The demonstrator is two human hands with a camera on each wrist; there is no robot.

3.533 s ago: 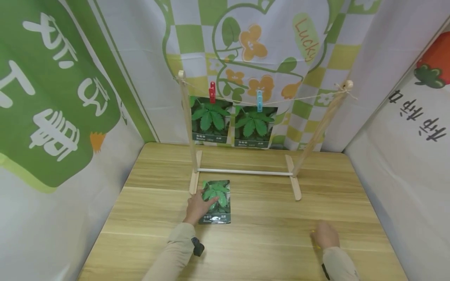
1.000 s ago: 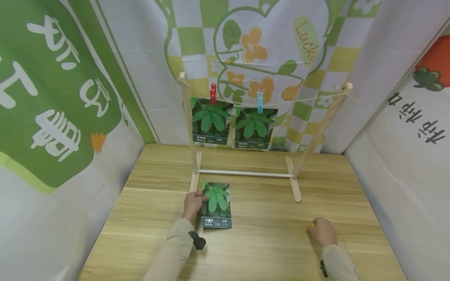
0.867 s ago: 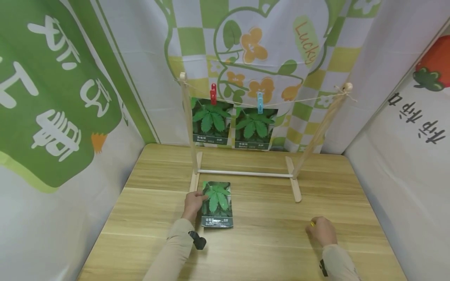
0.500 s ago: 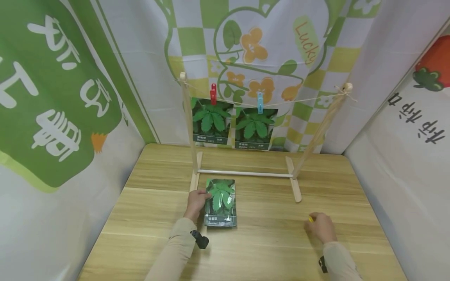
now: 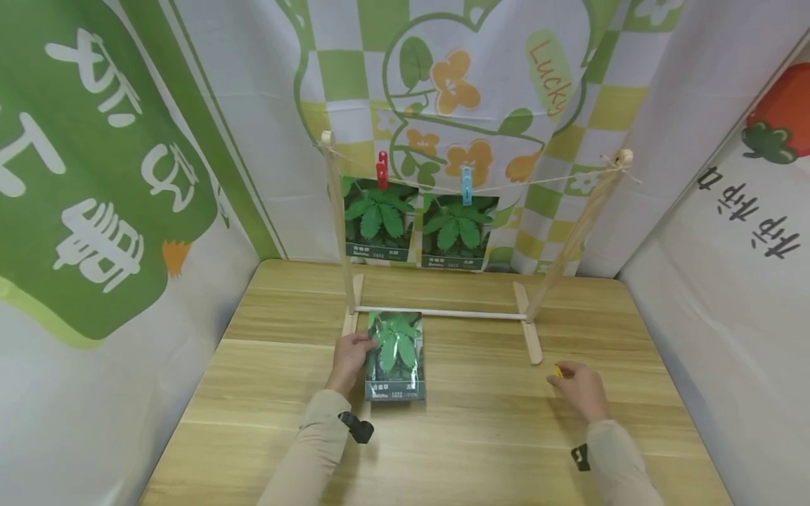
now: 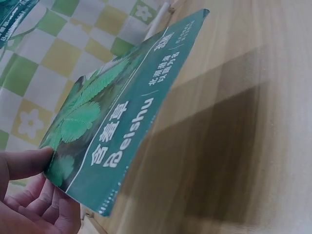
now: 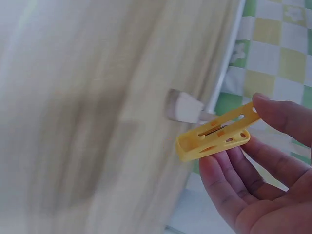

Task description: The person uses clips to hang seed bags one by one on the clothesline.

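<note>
A green seed packet [image 5: 395, 357] with a leaf picture is pinched at its left edge by my left hand [image 5: 349, 361]. In the left wrist view the packet [image 6: 112, 117] tilts above the wood and casts a shadow, thumb on its front and fingers behind. My right hand [image 5: 583, 391] holds a yellow clothespin [image 7: 214, 134] between thumb and fingers, over the table's right side. Two like packets hang from a string on a wooden rack, the left one [image 5: 380, 221] under a red clothespin [image 5: 382, 171], the right one [image 5: 458, 232] under a light blue clothespin [image 5: 467, 185].
The rack has a left post [image 5: 338, 225], a right post [image 5: 576, 239] and a white crossbar [image 5: 468, 314] low between flat wooden feet. Its string [image 5: 538, 182] sags between the post tops. A patterned curtain [image 5: 342, 74] stands behind the wooden table [image 5: 481, 436].
My left hand has lifted the packet off the table and moved it a little toward the rack. My right hand has risen and moved slightly forward with the yellow clothespin.
</note>
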